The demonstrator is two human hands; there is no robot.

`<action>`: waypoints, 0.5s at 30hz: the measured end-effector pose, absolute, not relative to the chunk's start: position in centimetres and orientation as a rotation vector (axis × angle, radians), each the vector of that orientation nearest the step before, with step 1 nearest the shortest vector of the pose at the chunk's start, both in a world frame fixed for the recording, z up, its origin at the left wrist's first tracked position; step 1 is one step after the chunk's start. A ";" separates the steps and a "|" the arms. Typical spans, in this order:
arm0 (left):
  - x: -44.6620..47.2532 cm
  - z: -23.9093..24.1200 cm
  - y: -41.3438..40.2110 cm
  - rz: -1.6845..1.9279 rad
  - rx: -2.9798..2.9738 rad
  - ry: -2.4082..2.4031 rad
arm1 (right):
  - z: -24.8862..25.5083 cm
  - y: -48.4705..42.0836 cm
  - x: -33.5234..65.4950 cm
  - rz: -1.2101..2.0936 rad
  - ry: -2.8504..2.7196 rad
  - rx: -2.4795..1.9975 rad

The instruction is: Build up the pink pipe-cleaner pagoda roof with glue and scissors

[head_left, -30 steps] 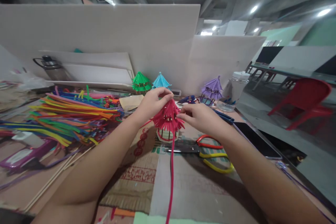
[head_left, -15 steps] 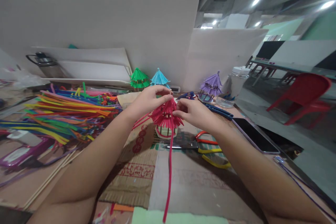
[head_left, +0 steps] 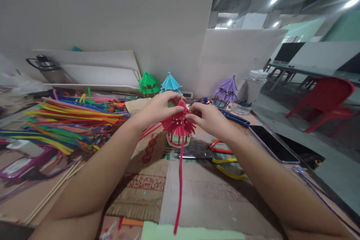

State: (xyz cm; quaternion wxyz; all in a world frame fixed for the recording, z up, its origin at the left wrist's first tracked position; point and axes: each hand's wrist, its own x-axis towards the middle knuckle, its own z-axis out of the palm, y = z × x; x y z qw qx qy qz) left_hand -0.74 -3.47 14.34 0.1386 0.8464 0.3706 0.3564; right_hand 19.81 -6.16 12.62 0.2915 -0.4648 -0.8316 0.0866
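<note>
A small red model pavilion (head_left: 178, 129) with a two-tiered roof of fuzzy pipe cleaners stands upright on a pale base in front of me. My left hand (head_left: 159, 108) curls round the left of its upper roof, thumb and fingers closed near the peak. From the other side, my right hand (head_left: 208, 118) pinches at the right of the upper roof; its fingertips are partly hidden. One long red pipe cleaner (head_left: 180, 180) hangs from the roof between my hands and runs down toward me. Behind the base lie scissors (head_left: 197, 155) with red and yellow handles, on cardboard (head_left: 140, 198).
A heap of coloured pipe cleaners (head_left: 75, 120) covers the left side. Green (head_left: 148, 82), blue (head_left: 170, 82) and purple (head_left: 226, 90) model pavilions stand at the back. To the right are pliers (head_left: 234, 118), a phone (head_left: 272, 144) and a clear jar (head_left: 251, 90).
The roof's peak shows more between my hands, as my right fingers have shifted slightly right. The hanging pipe cleaner's lower part has swung a little left.
</note>
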 end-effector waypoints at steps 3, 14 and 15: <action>-0.7 14.0 -3.0 1.062 2.408 1.059 | 13.2 -6.5 20.1 0.293 -2.288 -1.210; -1.2 14.0 -3.2 0.911 2.448 1.041 | 13.0 -7.2 19.0 0.027 -2.371 -1.355; -1.2 14.1 -3.3 0.898 2.465 1.027 | 12.9 -7.1 19.0 0.062 -2.363 -1.350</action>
